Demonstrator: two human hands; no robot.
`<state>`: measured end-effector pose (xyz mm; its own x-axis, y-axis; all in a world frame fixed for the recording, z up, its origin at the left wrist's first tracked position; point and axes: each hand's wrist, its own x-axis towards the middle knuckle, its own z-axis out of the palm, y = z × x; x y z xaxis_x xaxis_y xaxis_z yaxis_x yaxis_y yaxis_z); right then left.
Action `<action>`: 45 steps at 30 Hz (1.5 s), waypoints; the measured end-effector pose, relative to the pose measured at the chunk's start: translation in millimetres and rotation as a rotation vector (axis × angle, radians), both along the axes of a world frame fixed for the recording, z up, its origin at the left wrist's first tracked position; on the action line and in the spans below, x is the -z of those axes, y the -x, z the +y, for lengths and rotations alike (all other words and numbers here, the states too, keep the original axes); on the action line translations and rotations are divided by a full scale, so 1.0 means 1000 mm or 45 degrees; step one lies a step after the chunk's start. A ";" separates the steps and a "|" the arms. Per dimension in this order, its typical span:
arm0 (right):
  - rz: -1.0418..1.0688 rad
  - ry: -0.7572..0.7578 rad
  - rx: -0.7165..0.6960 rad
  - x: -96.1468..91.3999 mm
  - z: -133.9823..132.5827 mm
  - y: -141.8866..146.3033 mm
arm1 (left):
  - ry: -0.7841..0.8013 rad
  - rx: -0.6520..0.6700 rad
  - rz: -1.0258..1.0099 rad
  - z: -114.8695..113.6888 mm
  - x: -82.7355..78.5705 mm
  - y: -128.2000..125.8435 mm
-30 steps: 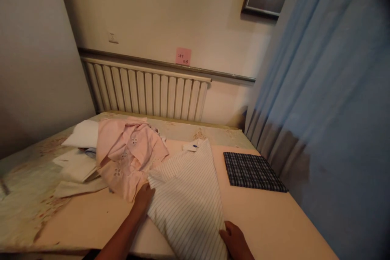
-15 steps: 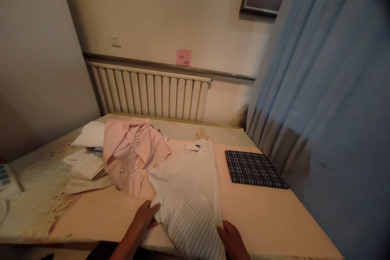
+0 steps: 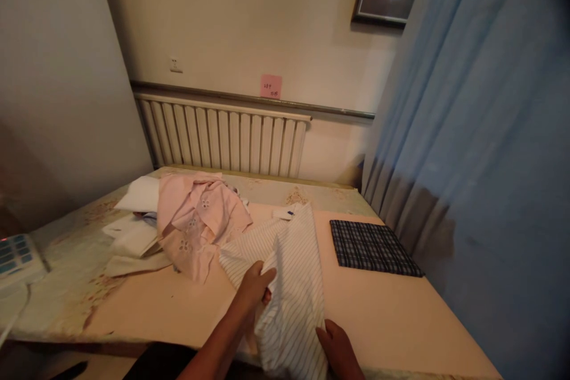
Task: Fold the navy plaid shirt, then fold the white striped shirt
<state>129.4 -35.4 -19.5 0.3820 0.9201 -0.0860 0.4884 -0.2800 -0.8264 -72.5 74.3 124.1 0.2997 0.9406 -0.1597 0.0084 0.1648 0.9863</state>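
A white garment with thin dark stripes (image 3: 294, 267) lies across the middle of the table (image 3: 392, 320), its collar tag pointing away from me. My left hand (image 3: 256, 285) is closed on the garment's left edge and has lifted it toward the middle. My right hand (image 3: 336, 347) presses on the garment's lower right edge near the table's front, fingers curled onto the cloth. A crumpled pink shirt with eyelet flowers (image 3: 198, 225) lies just to the left of the striped garment.
A folded dark plaid cloth (image 3: 371, 246) lies at the right. White folded fabrics (image 3: 136, 237) sit behind the pink shirt. A device with blue keys (image 3: 15, 255) is at the left edge. A radiator (image 3: 222, 139) runs along the wall; a blue curtain (image 3: 467, 130) hangs right.
My left hand has gripped the striped garment's left edge and drawn it right and up, folding that side inward. The right hand has stayed at the lower right edge.
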 end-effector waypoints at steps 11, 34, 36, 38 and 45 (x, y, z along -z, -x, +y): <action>0.288 -0.058 -0.089 -0.006 -0.007 -0.012 | -0.464 0.620 0.404 -0.045 0.027 -0.071; 0.017 -0.056 0.255 -0.032 -0.018 -0.021 | 0.177 -0.370 0.153 -0.038 0.125 0.030; 0.019 -0.033 0.294 -0.025 -0.016 -0.025 | 0.063 -0.287 0.266 -0.044 0.123 0.026; 0.028 -0.025 0.282 -0.019 -0.015 -0.028 | -0.051 -0.199 0.366 -0.050 0.120 0.022; 0.003 -0.071 0.177 -0.022 -0.016 -0.023 | -0.275 0.057 0.492 -0.065 0.112 0.016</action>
<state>152.5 -51.8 2.8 0.5060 0.8618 -0.0373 0.4459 -0.2983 -0.8439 -88.5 9.5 12.6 0.2976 0.9522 -0.0690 0.3857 -0.0538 0.9210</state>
